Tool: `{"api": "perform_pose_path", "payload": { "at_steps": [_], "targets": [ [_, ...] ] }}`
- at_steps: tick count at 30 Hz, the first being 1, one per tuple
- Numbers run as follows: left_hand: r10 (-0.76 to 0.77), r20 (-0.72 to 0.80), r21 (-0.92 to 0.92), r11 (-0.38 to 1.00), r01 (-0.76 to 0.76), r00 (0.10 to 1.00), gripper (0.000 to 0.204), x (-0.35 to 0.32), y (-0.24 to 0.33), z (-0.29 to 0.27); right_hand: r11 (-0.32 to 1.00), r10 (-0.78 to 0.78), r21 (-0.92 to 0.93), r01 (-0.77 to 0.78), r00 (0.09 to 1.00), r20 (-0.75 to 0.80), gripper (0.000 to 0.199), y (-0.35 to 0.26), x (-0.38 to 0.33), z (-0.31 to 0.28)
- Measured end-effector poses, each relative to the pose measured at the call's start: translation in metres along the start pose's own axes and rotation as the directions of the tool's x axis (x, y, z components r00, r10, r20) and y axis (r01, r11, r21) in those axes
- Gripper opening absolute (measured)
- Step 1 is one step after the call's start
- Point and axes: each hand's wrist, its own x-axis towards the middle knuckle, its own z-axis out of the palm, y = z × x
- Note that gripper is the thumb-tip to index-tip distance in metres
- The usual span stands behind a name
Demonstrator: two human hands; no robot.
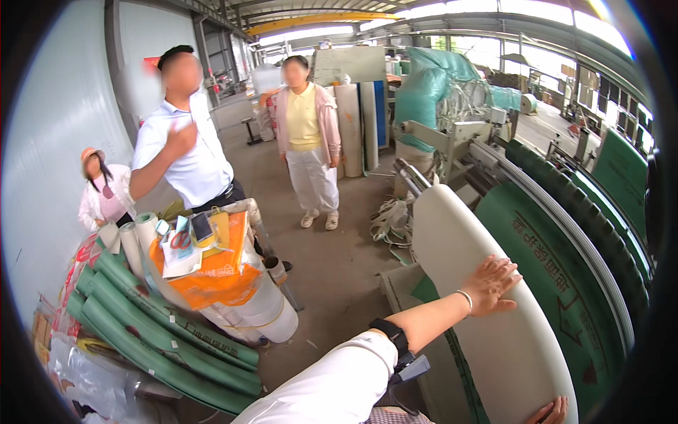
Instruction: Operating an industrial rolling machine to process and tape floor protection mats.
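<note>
A thick roll of pale sheet material (487, 311) lies along the front of a machine, running from the middle of the view toward the lower right. My left hand (491, 286) rests flat on top of it, fingers spread and thumb out to the side, holding nothing. At the bottom edge, my right hand (551, 411) touches the near end of the same roll. Only its fingers show, laid on the surface, and the rest is cut off. Beyond the roll, a green printed sheet (537, 261) stretches up to the machine.
The machine's long metal rail (558, 233) runs behind the green sheet. On the left, green rolls (169, 339) lie stacked beside a wrapped white roll (272, 321) topped with orange packaging (222, 265). Three people stand nearby: one in pale blue (187, 145), one in yellow (304, 120), one in a hat (106, 187).
</note>
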Motion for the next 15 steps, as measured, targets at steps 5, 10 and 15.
{"api": "perform_pose_path", "payload": {
  "at_steps": [5, 10, 15],
  "targets": [
    [-0.004, 0.039, -0.038, 0.999, 0.006, 0.999, 0.069, -0.001, -0.001, -0.003, 1.000, -0.002, -0.014, 0.002, 1.000, -0.015, 0.019, -0.002, 0.003, 0.002],
    [-0.006, 0.046, -0.035, 0.999, 0.008, 0.999, 0.069, -0.003, 0.000, -0.006, 1.000, -0.012, -0.016, 0.012, 1.000, -0.025, 0.019, -0.005, 0.003, 0.001],
    [-0.041, 0.166, -0.059, 0.997, 0.052, 0.985, 0.073, -0.003, 0.007, -0.023, 0.999, -0.021, -0.031, 0.020, 1.000, -0.023, 0.019, -0.003, 0.002, 0.000]
  ]
}}
